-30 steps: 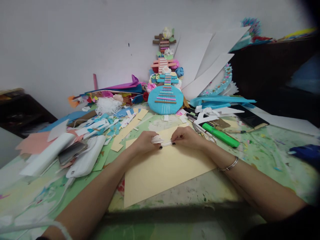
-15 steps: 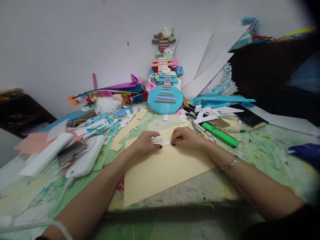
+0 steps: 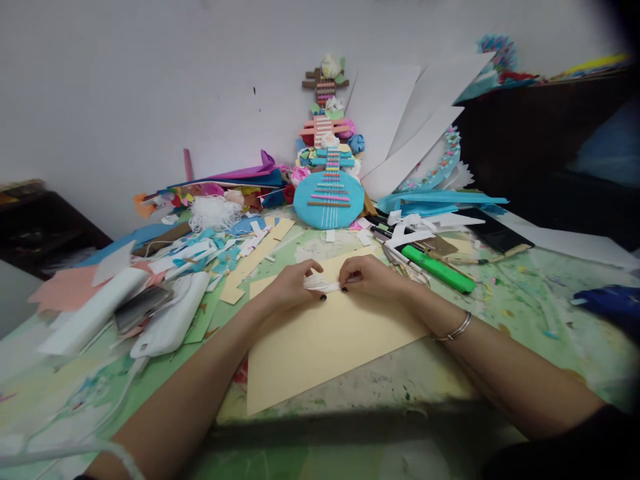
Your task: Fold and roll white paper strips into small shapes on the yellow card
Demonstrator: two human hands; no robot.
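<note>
A small bunch of gathered white paper point(image 3: 316, 283) is between my hands, above a pale yellow sheet of card point(image 3: 320, 347). My left hand point(image 3: 290, 285) grips its left side, fingers above and thumb below. At the other end, my right hand point(image 3: 367, 277) pinches the paper between thumb and fingertips. My fingers hide part of the white paper. Behind my hands stands a blue round-bodied paper lute point(image 3: 320, 183) with white strings and coloured strips, and a pink and a brown neck rise behind it.
A green cutter point(image 3: 440, 268), scissors point(image 3: 413, 272) and pens lie to the right, near a black phone-like slab point(image 3: 493, 230). On the left are paper scraps, a white power strip point(image 3: 173, 313) with a cable, and a phone point(image 3: 143, 308). White sheets point(image 3: 385, 113) lean against the wall.
My right hand has shifted very slightly left, closer to my left hand. The white paper between them appears a little more spread. Both hands keep hold of it.
</note>
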